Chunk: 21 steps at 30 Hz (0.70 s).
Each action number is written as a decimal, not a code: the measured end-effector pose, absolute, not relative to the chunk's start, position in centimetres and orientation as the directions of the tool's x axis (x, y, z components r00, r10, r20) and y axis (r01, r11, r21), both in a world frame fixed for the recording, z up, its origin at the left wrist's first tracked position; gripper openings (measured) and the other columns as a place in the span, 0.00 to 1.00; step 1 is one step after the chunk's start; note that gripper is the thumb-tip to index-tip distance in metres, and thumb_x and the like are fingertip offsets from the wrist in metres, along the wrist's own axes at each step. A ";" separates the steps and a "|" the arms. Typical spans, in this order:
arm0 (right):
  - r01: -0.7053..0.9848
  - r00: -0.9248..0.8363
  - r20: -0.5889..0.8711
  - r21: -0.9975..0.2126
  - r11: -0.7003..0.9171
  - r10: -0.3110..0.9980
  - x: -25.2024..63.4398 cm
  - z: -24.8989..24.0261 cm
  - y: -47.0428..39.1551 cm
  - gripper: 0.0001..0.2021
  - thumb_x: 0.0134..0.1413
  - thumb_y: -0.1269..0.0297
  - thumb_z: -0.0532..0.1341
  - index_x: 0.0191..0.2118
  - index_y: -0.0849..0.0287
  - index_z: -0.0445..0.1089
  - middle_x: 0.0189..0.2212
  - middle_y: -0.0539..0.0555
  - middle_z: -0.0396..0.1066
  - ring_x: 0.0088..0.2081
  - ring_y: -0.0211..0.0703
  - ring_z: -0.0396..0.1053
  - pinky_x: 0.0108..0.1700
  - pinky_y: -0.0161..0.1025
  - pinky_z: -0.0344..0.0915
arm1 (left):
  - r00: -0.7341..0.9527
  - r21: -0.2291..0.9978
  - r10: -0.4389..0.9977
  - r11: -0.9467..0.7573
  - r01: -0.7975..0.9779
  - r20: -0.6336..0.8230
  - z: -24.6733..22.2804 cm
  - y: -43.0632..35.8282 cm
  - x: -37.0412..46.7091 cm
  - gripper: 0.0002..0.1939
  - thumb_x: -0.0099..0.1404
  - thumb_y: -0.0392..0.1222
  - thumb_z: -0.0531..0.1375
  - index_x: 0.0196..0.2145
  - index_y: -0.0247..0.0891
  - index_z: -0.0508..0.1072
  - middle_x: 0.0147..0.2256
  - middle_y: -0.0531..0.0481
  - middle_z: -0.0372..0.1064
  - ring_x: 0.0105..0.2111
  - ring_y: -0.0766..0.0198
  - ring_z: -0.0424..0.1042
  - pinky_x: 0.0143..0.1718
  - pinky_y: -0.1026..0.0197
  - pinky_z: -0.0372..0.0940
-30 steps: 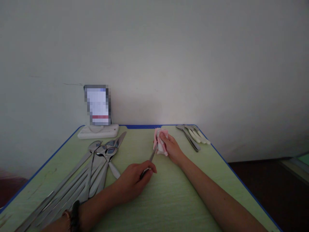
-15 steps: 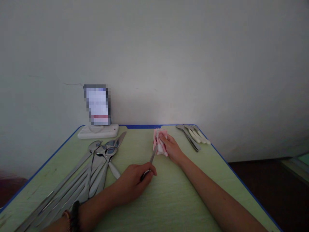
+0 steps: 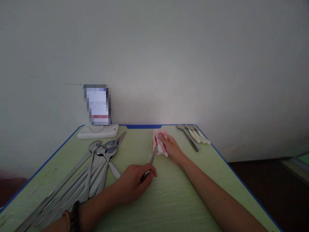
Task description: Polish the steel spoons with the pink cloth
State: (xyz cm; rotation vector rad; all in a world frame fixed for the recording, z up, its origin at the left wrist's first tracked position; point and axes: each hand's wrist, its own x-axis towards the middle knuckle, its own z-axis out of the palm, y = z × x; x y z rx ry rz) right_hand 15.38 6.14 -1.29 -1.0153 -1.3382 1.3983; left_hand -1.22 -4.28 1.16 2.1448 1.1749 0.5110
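My left hand (image 3: 136, 180) is closed around the near end of a slim metal piece of cutlery (image 3: 153, 158). Its shaft slants up and away, and its far end is covered by a folded pink and white cloth (image 3: 160, 146), so I cannot tell which kind it is. My right hand (image 3: 172, 146) grips this cloth around the far end, thumb on top. Left of my left hand lies a pile of metal cutlery, with several spoons (image 3: 112, 150) and a knife (image 3: 121, 138). Beyond my right hand lie a few metal spoons (image 3: 190, 140) and white-handled pieces of cutlery (image 3: 196, 135).
A light green table (image 3: 169, 196) with a blue edge stands against a grey wall (image 3: 154, 58). At its back left, a phone with a blurred screen (image 3: 98, 104) leans upright behind a white block-like device (image 3: 98, 131) with a cable on it.
Hardly anything differs. Both hands keep their hold on the cutlery and the cloth, with only a tiny shift of the cloth and the fingers.
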 end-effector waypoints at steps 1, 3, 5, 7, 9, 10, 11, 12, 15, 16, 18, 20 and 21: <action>-0.076 -0.236 0.030 -0.997 0.012 0.971 15.4 -1.3 6.1 0.19 0.45 0.46 0.59 0.27 0.59 0.63 0.19 0.46 0.63 0.21 0.34 0.57 0.24 0.33 0.55 | 0.527 0.687 0.849 -0.404 0.604 0.036 1.1 -4.3 -1.2 0.12 0.64 0.39 0.47 0.37 0.38 0.70 0.23 0.56 0.63 0.23 0.68 0.63 0.28 0.67 0.55; -0.078 -0.234 0.028 -0.997 0.010 0.972 15.4 -1.2 6.1 0.19 0.45 0.46 0.59 0.27 0.59 0.63 0.19 0.46 0.63 0.21 0.34 0.57 0.24 0.33 0.55 | 0.530 0.684 0.847 -0.409 0.604 0.038 1.1 -4.3 -1.2 0.12 0.64 0.39 0.47 0.37 0.38 0.71 0.23 0.56 0.63 0.23 0.69 0.62 0.28 0.67 0.55; -0.072 -0.239 0.027 -0.997 0.009 0.971 15.4 -1.3 6.1 0.19 0.45 0.46 0.59 0.27 0.59 0.63 0.18 0.46 0.63 0.21 0.34 0.57 0.24 0.33 0.55 | 0.532 0.682 0.846 -0.409 0.606 0.034 1.0 -4.3 -1.3 0.12 0.65 0.39 0.48 0.37 0.38 0.71 0.22 0.56 0.63 0.23 0.69 0.62 0.28 0.67 0.54; -0.066 -0.242 0.024 -0.998 0.008 0.970 15.4 -1.3 6.2 0.19 0.45 0.45 0.59 0.27 0.60 0.64 0.19 0.46 0.63 0.21 0.34 0.58 0.24 0.33 0.55 | 0.535 0.683 0.845 -0.406 0.608 0.026 0.9 -4.3 -1.3 0.12 0.64 0.39 0.48 0.37 0.38 0.71 0.22 0.56 0.63 0.23 0.68 0.62 0.28 0.67 0.54; -0.068 -0.246 0.025 -0.998 0.008 0.969 15.4 -1.4 6.3 0.19 0.45 0.45 0.59 0.27 0.60 0.64 0.19 0.46 0.64 0.21 0.34 0.58 0.25 0.33 0.55 | 0.535 0.684 0.845 -0.405 0.607 0.025 0.9 -4.3 -1.3 0.12 0.64 0.39 0.48 0.37 0.38 0.71 0.23 0.56 0.63 0.23 0.68 0.63 0.28 0.67 0.54; -0.074 -0.245 0.028 -0.997 0.010 0.969 15.4 -1.5 6.3 0.19 0.45 0.46 0.59 0.27 0.60 0.64 0.19 0.46 0.64 0.21 0.34 0.58 0.25 0.33 0.55 | 0.533 0.684 0.845 -0.406 0.606 0.029 0.9 -4.2 -1.3 0.12 0.64 0.39 0.48 0.37 0.38 0.71 0.23 0.56 0.64 0.23 0.68 0.63 0.28 0.67 0.54; -0.081 -0.245 0.031 -0.997 0.011 0.969 15.4 -1.5 6.3 0.19 0.45 0.46 0.60 0.27 0.60 0.64 0.19 0.46 0.64 0.21 0.34 0.58 0.25 0.33 0.55 | 0.532 0.683 0.846 -0.407 0.606 0.032 0.9 -4.2 -1.3 0.12 0.64 0.39 0.48 0.37 0.38 0.71 0.23 0.56 0.63 0.23 0.69 0.63 0.28 0.67 0.54; -0.089 -0.247 0.032 -0.996 0.011 0.968 15.4 -1.5 6.3 0.19 0.45 0.46 0.60 0.27 0.60 0.64 0.19 0.46 0.64 0.21 0.34 0.58 0.25 0.33 0.55 | 0.529 0.683 0.848 -0.407 0.606 0.035 0.9 -4.2 -1.2 0.12 0.64 0.38 0.48 0.37 0.38 0.71 0.23 0.56 0.63 0.23 0.69 0.62 0.28 0.67 0.54; -0.107 -0.243 0.026 -0.994 0.000 0.970 15.4 -1.5 6.3 0.17 0.45 0.48 0.60 0.27 0.60 0.64 0.19 0.46 0.64 0.21 0.33 0.58 0.25 0.32 0.56 | 0.532 0.683 0.846 -0.409 0.605 0.036 0.8 -4.3 -1.3 0.12 0.64 0.38 0.48 0.37 0.38 0.71 0.23 0.56 0.64 0.23 0.68 0.63 0.28 0.67 0.54; -0.111 -0.246 0.018 -0.994 -0.010 0.969 15.4 -1.4 6.2 0.17 0.45 0.49 0.60 0.27 0.60 0.64 0.19 0.46 0.64 0.21 0.33 0.58 0.24 0.32 0.56 | 0.534 0.683 0.845 -0.409 0.605 0.033 0.9 -4.3 -1.3 0.12 0.64 0.38 0.48 0.37 0.38 0.71 0.23 0.55 0.64 0.24 0.68 0.63 0.29 0.67 0.55; -0.129 -0.265 -0.011 -0.991 -0.046 0.964 15.4 -1.3 6.1 0.14 0.46 0.52 0.60 0.27 0.60 0.64 0.19 0.46 0.64 0.21 0.34 0.60 0.24 0.33 0.57 | 0.536 0.681 0.843 -0.411 0.606 0.033 0.9 -4.3 -1.3 0.12 0.64 0.39 0.48 0.37 0.38 0.71 0.24 0.55 0.65 0.24 0.68 0.63 0.29 0.67 0.55; -0.155 -0.290 -0.045 -0.984 -0.093 0.956 15.4 -1.0 6.0 0.11 0.45 0.57 0.60 0.29 0.60 0.65 0.19 0.46 0.65 0.21 0.35 0.61 0.25 0.34 0.59 | 0.534 0.679 0.845 -0.410 0.609 0.032 0.9 -4.3 -1.3 0.12 0.64 0.39 0.48 0.37 0.38 0.71 0.23 0.55 0.64 0.23 0.68 0.63 0.28 0.67 0.54; -0.167 -0.297 -0.053 -0.980 -0.107 0.953 15.4 -0.9 5.9 0.09 0.44 0.60 0.59 0.30 0.60 0.66 0.20 0.47 0.66 0.21 0.36 0.62 0.25 0.34 0.60 | 0.535 0.680 0.844 -0.412 0.607 0.034 0.9 -4.3 -1.3 0.12 0.64 0.38 0.48 0.37 0.38 0.71 0.23 0.55 0.64 0.23 0.68 0.63 0.28 0.67 0.54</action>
